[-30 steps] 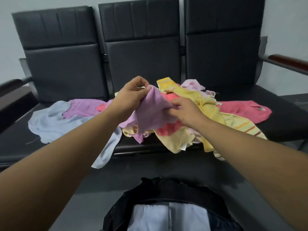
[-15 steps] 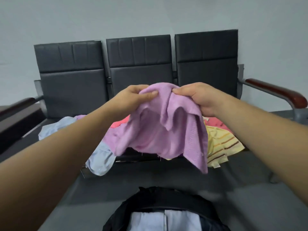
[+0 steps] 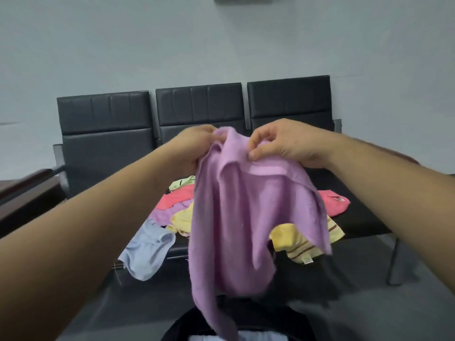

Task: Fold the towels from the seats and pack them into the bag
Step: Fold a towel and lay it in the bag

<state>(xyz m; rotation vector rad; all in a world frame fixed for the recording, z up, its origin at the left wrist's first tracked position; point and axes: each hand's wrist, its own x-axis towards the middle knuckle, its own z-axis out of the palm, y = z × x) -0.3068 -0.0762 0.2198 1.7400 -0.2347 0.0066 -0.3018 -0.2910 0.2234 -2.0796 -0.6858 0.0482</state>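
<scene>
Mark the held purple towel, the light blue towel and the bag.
purple towel [image 3: 246, 217], head view, middle of the hanging cloth.
light blue towel [image 3: 147, 252], head view, middle of its drooping part.
bag [image 3: 278, 318], head view, dark rim at the bottom edge.

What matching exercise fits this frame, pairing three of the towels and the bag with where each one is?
Things:
1. big purple towel
2. light blue towel
3. yellow striped towel
4. bag

Places:
A. on the floor at the bottom edge of the view
B. pinched at the top by the left hand and right hand
C. drooping over the front edge of the seats, left of the pile
D. over the seats' front edge, right of centre, white label showing

Pairs: 1-B, 2-C, 3-D, 4-A
</scene>
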